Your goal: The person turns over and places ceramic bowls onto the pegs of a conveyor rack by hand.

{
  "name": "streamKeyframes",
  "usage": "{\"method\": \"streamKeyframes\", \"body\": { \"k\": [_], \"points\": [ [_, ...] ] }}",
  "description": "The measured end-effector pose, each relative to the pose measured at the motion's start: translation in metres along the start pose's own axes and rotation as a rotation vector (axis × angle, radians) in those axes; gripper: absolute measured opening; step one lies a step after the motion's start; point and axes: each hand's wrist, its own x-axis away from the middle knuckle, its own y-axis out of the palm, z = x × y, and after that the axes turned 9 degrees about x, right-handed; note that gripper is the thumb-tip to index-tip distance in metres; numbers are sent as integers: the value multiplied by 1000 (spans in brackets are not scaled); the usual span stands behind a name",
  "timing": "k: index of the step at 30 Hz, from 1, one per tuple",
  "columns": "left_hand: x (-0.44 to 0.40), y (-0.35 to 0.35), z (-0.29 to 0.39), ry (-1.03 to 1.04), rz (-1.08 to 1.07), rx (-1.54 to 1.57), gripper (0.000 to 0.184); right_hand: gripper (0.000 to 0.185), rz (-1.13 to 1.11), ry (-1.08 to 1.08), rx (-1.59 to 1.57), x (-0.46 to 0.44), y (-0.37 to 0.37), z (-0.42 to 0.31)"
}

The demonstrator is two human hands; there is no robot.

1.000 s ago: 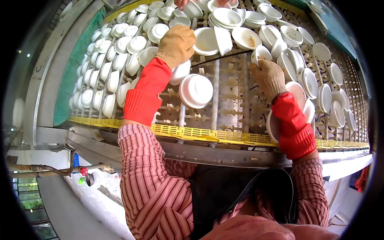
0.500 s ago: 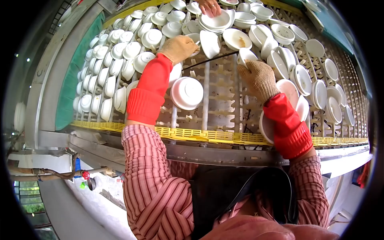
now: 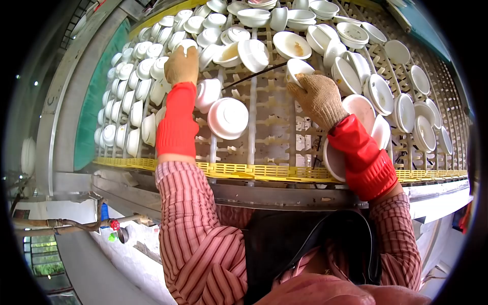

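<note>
Head view, read as a clock dial centred on the frame. The left hand (image 3: pixel 182 67), gloved, is at 11 o'clock. Its fingers are curled and touch a white bowl (image 3: pixel 187 44); the glove hides the fingertips, so a full grasp cannot be confirmed. The right hand (image 3: pixel 319 99), gloved, is at 2 o'clock. Its fingers are partly bent, thumb slightly apart, in contact with a small bowl (image 3: pixel 298 68) at its 10 o'clock side; grip closure cannot be determined. An inverted bowl (image 3: pixel 228 118) sits on the pegged rack (image 3: pixel 272 145), between the hands. A stained dish (image 3: pixel 292 46) lies at 1 o'clock. Rows of tilted bowls (image 3: pixel 136 113) occupy 10 o'clock.
</note>
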Motion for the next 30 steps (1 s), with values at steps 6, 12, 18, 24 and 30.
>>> {"method": "streamKeyframes", "body": {
  "k": [6,12,18,24,30],
  "points": [
    [51,-11,69,623,-420,98,64,46,-96,92,-169,3,-8,-11],
    [23,45,44,382,-435,162,43,51,-143,207,-383,7,-14,-5],
    [35,-87,51,-327,-326,861,53,52,-253,613,-1027,5,-31,4],
    [111,-148,-20,-40,-743,199,51,59,131,-183,-235,14,-30,5],
    [132,-141,20,-86,-406,-215,39,46,-111,-60,-677,-4,-40,-8]
  ]
}}
